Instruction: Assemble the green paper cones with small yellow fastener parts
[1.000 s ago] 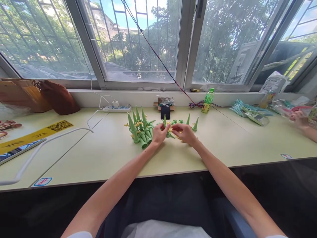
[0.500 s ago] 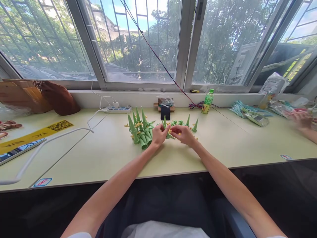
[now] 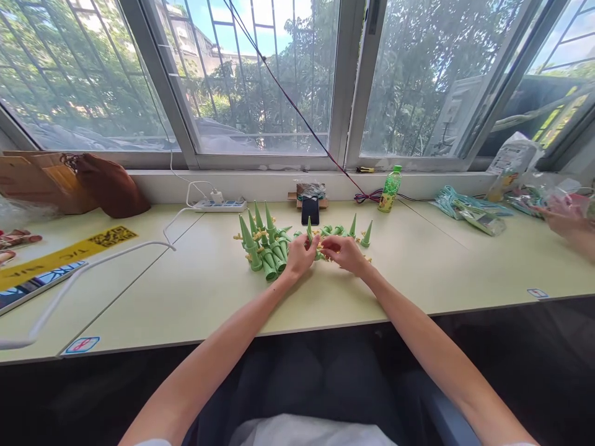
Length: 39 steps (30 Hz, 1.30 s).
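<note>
My left hand (image 3: 302, 253) is closed around a green plastic cone (image 3: 309, 230), whose pointed tip sticks up above the fingers. Pinched fingers of my right hand (image 3: 343, 250) meet the cone's right side, near small yellow bits; whatever they grip is too small to make out. Left of my hands stands a cluster of green cones (image 3: 251, 243) with yellow pieces on them, several upright and others lying with their open bases toward me. Beyond my right hand, two more cones (image 3: 367, 234) stand upright among loose green parts (image 3: 338, 230).
Behind the cones a black phone (image 3: 310, 211) leans on a small box. A green bottle (image 3: 390, 189) stands at the back, near a white power strip (image 3: 220, 204). A white cable (image 3: 111, 248) crosses the left table. At far right, another person's hand (image 3: 569, 224) is near plastic bags.
My hands stay almost in place, with the left fingers shifting slightly at the cone. At far right, the other person's hand has moved and blurs.
</note>
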Each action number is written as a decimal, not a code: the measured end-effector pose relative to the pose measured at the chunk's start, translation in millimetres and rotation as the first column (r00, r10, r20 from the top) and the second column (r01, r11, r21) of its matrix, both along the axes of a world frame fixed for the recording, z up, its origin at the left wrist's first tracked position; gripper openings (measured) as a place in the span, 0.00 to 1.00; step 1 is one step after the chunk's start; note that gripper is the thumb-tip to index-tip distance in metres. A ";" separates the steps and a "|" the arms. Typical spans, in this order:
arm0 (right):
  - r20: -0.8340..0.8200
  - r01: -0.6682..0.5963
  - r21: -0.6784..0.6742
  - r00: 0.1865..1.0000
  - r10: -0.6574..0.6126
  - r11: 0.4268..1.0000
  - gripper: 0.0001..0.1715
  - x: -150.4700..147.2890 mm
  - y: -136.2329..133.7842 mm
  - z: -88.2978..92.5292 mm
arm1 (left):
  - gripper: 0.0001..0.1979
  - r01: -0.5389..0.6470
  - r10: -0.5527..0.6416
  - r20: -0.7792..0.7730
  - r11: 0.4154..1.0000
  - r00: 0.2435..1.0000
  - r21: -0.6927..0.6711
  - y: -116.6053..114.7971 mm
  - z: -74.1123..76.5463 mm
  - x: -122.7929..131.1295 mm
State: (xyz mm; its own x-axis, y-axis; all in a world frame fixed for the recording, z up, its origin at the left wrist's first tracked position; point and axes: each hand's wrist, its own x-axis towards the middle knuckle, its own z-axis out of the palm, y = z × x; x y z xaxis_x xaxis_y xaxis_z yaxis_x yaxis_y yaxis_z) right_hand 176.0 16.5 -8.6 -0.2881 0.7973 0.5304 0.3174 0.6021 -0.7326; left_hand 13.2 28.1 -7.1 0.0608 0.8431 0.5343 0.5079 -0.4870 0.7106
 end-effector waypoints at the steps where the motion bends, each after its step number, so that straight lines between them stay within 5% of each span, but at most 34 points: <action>1: 0.007 0.001 -0.006 1.000 -0.001 1.000 0.09 0.0 -0.8 0.3 | 0.21 0.009 -0.009 0.000 1.000 1.000 0.007 -0.3 -0.4 0.4; 24: 0.035 -0.016 -0.044 0.999 0.018 0.999 0.08 -4.5 -2.9 -0.4 | 0.27 -0.069 0.077 -0.073 0.992 0.994 0.107 -2.0 -0.8 -1.0; 39: 0.000 0.032 -0.054 0.999 -0.032 0.998 0.10 -4.0 -5.6 3.6 | 0.24 0.052 -0.047 -0.035 0.986 0.998 0.156 -2.8 -1.5 -0.7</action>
